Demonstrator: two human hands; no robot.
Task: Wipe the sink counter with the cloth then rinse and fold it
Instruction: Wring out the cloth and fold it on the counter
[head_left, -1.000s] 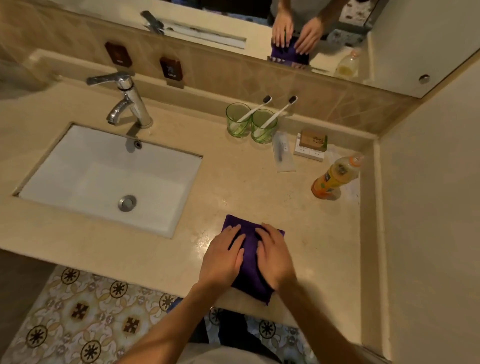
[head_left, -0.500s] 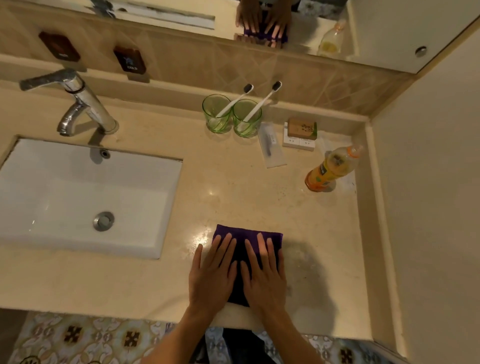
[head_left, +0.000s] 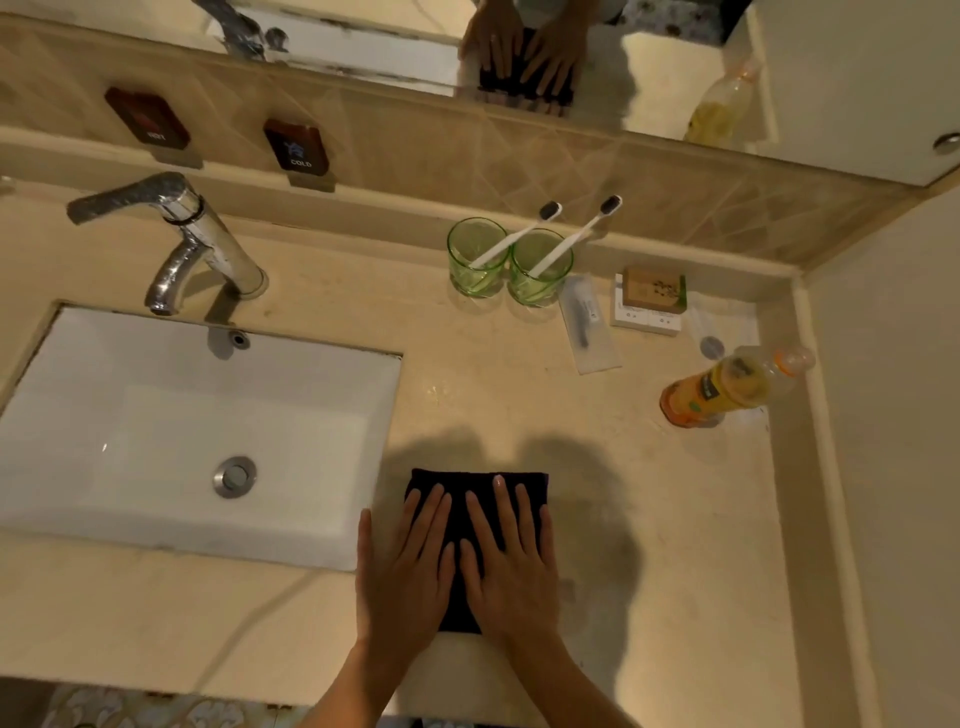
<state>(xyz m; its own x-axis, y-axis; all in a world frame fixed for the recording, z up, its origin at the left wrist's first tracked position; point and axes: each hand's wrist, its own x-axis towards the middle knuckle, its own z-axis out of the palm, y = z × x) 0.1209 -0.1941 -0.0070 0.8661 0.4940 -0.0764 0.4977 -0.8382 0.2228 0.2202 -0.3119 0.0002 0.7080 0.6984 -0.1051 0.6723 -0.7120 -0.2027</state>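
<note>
A dark purple cloth (head_left: 467, 488), folded into a small rectangle, lies flat on the beige counter (head_left: 649, 519) to the right of the white sink (head_left: 130, 415). My left hand (head_left: 405, 577) and my right hand (head_left: 511, 566) lie side by side on top of it, fingers straight and pressing down. Only the cloth's far strip and the gap between my hands show. The chrome tap (head_left: 197, 239) stands behind the sink.
Two green glasses (head_left: 511, 265) with toothbrushes stand at the back ledge, with a wrapped packet (head_left: 589, 325) and small boxes (head_left: 652, 299) beside them. An orange drink bottle (head_left: 727, 387) stands near the right wall. A mirror runs along the back.
My hands turned the cloth square to the counter edge and flattened on it, fingers now straight and pointing away. The camera has leaned closer over the counter.
</note>
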